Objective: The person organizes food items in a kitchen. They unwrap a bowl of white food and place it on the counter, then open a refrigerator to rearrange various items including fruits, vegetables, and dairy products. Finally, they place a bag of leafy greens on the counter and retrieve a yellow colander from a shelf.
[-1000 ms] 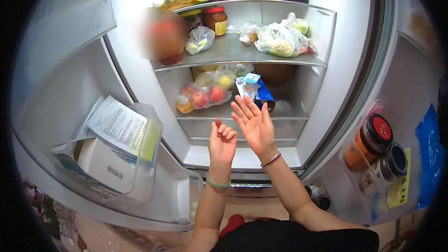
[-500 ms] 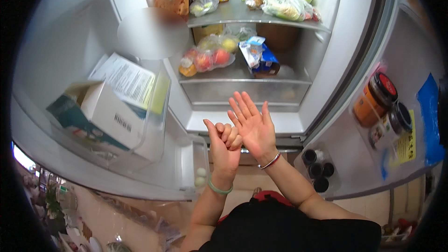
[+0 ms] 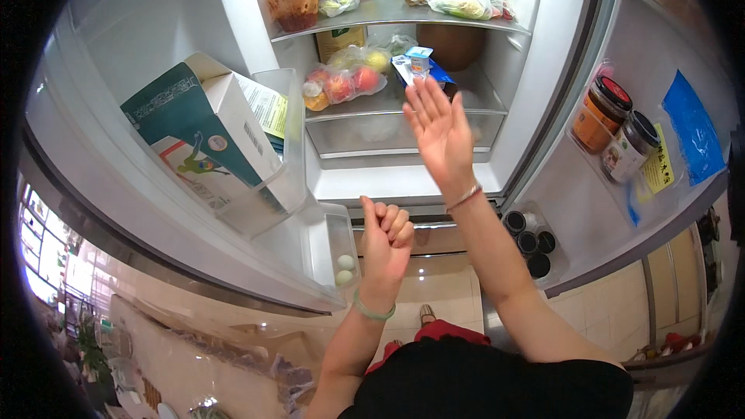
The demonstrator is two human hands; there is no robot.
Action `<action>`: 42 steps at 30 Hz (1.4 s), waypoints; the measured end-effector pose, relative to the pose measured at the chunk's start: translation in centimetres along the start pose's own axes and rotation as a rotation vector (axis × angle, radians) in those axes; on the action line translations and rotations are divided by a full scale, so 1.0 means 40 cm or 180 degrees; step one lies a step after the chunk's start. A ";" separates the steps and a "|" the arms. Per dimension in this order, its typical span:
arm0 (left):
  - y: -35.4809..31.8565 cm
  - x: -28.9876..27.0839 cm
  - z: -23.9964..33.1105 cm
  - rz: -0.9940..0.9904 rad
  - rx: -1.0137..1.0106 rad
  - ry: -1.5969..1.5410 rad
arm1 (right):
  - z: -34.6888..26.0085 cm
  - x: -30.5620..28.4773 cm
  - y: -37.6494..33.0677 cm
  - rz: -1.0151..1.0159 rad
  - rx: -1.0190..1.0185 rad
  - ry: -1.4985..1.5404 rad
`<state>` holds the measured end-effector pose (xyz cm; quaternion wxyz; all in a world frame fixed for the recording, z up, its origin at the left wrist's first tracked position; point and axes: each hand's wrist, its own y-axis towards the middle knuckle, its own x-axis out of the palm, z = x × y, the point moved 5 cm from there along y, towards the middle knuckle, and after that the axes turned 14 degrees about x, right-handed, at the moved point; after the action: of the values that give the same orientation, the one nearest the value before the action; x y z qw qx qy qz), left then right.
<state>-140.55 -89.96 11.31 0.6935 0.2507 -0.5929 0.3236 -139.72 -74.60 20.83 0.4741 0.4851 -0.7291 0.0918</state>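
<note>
Head view: right hand [image 3: 445,140] and left hand [image 3: 386,240] raised before an open fridge [image 3: 400,185]

The right hand is held high, palm shown, fingers extended and slightly parted, thumb set apart; nothing is gripped. The left hand is held lower, thumb raised, fingers curled toward the palm; nothing is seen in it. A cup [image 3: 419,57] is set on a blue box [image 3: 445,81] on the lower shelf [image 3: 341,112], just above the right fingertips in the view; whether either is touched cannot be told. The cup could be toppled if the box were nudged, since it seems only loosely supported. The fruit bag [image 3: 349,81] beside it could be snagged by a leftward sweep. Lower down, the eggs [image 3: 344,270] in the left door's [image 3: 194,27] bin [image 3: 335,225] could be cracked if that door were swung hard.
</note>
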 end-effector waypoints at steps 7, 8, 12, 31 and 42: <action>0.196 0.052 -0.068 -0.0470 -0.0050 -0.0466 | -0.158 0.029 0.274 0.0189 -0.0552 -0.2268; 0.244 0.059 -0.070 -0.0506 -0.0064 -0.0526 | -0.171 0.053 0.299 0.0315 -0.0651 -0.2762; 0.401 0.158 -0.132 -0.0593 0.0042 -0.0494 | -0.251 -0.015 0.517 0.0559 -0.1274 -0.4560; 0.895 0.304 -0.162 -0.0595 0.0419 -0.0270 | -0.217 -0.021 0.706 0.0150 -0.0147 -0.6498; 0.735 0.288 -0.099 -0.0672 0.0384 -0.0213 | -0.106 -0.030 0.341 -0.0170 -0.0600 -0.4207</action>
<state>-158.87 -65.76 20.93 0.6872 0.3636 -0.5655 0.2753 -147.91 -64.34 26.59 -0.0299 0.4137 -0.8588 -0.3006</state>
